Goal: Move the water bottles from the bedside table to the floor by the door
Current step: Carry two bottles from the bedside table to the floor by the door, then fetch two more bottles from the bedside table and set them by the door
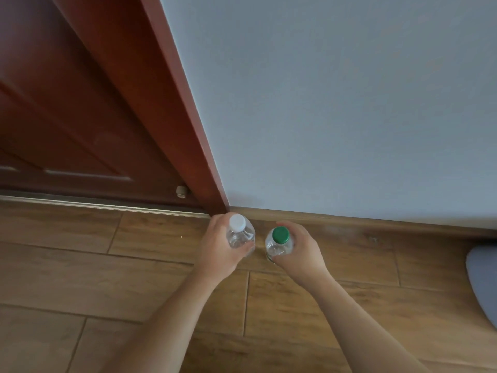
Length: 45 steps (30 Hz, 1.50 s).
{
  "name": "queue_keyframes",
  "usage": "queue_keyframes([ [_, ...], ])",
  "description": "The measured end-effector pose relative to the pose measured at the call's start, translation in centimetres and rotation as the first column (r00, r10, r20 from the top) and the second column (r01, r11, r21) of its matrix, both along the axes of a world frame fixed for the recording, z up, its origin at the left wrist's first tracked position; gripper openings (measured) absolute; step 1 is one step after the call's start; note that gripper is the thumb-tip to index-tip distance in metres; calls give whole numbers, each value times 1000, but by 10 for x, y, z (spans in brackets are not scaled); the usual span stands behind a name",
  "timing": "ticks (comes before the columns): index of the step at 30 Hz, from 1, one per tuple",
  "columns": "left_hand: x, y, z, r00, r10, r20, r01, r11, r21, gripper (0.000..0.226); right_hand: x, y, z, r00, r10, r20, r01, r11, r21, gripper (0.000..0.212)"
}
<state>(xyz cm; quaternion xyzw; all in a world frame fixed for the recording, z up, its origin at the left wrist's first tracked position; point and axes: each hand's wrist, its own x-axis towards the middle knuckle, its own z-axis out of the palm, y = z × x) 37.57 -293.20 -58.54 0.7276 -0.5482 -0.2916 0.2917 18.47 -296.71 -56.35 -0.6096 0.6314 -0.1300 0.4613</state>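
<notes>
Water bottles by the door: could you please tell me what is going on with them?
A person is holding two clear water bottles upright, low over the wooden floor, right beside the red-brown door and the baseboard. The left hand grips the white-capped bottle and the right hand grips the green-capped bottle. Whether the bottles already rest on the floor cannot be told from this view.

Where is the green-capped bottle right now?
In the head view, the green-capped bottle is low and centre, gripped by the right hand, just right of the white-capped bottle, near the baseboard.
</notes>
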Motion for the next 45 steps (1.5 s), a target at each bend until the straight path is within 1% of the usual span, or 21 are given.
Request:
queue_keyframes([
  [4, -2, 2, -8, 999, -36, -20, 36, 999, -5, 51, 0, 3, -5, 1000, 7, -18, -6, 1000, 25, 69],
  [7, -2, 1, -12, 1000, -25, -17, 25, 1000, 2, 53, -2, 6, -5, 999, 18, -33, -17, 999, 31, 70],
  [11, -3, 1, -12, 999, -32, 5, 31, 997, 65, 56, -6, 10, 0, 999, 25, -35, -23, 999, 32, 74],
  [12, -4, 2, -10, 1000, -23, 12, 22, 997, 75, 61, -7, 10, 2, 999, 25, -33, -25, 999, 23, 74],
  [14, -6, 5, -2, 1000, -4, 17, 3, 996, 89, 76, -9, 11, 7, 999, 28, -27, -28, 1000, 8, 75],
  [16, -7, 6, 6, 1000, -4, 13, 2, 995, 99, 83, -10, 12, 14, 999, 36, -25, -36, 999, 5, 75],
  [19, -7, 5, 23, 1000, -18, -25, 21, 994, 111, 86, -10, 12, 27, 997, 63, -36, -63, 998, -1, 77],
  [22, -4, 2, 44, 999, -44, -3, 44, 994, 98, 87, -12, 7, 48, 997, 64, -45, -65, 998, -26, 78],
  [26, 5, -1, 84, 999, -35, 15, 34, 997, 73, 80, -16, 0, 88, 997, 45, -56, -47, 998, -38, 75],
  [30, 10, 7, 140, 996, -50, 68, 45, 997, 65, 73, -23, 1, 146, 997, 17, -78, -21, 998, -50, 68],
  [34, 6, 25, 218, 989, -66, 132, 54, 994, 94, 62, -30, 12, 224, 990, 15, -141, -27, 996, -81, 58],
  [38, 7, 36, 303, 969, -93, 227, 68, 991, 117, 52, -33, 24, 313, 972, 86, -220, -117, 984, -133, 48],
  [42, 5, 38, 404, 948, -120, 296, 70, 982, 174, 53, -32, 32, 410, 923, 151, -353, -214, 966, -148, 51],
  [45, 5, 41, 479, 934, -153, 323, 92, 976, 196, 53, -28, 33, 485, 890, 175, -420, -260, 954, -153, 53],
])
